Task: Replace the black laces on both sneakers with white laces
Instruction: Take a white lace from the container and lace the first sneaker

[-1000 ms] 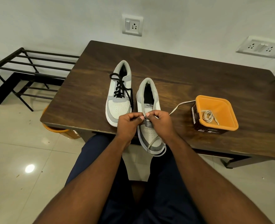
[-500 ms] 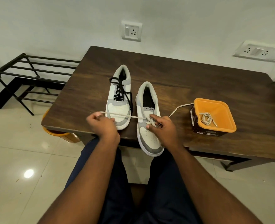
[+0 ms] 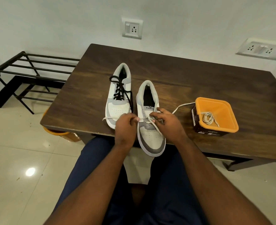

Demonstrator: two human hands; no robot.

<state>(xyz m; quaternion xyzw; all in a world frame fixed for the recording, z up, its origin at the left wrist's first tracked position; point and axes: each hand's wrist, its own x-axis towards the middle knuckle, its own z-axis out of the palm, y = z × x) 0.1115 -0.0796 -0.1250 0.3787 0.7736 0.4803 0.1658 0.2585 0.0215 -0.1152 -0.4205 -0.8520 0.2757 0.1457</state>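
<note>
Both forearms are seen bare from the wrist back to the lower frame edge; no sleeves, watch, rings or bands are seen on them or on the left grip (image 3: 125,127) and right grip (image 3: 168,123). Dark navy trousers (image 3: 169,184), plain and unpatterned, are worn over both thighs.

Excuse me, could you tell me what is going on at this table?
A person is threading a white lace through the nearer grey-and-white sneaker. The left hand pinches one end; the right hand works at the eyelets. The farther sneaker keeps its black lace. Another white lace lies in the orange tub.
</note>
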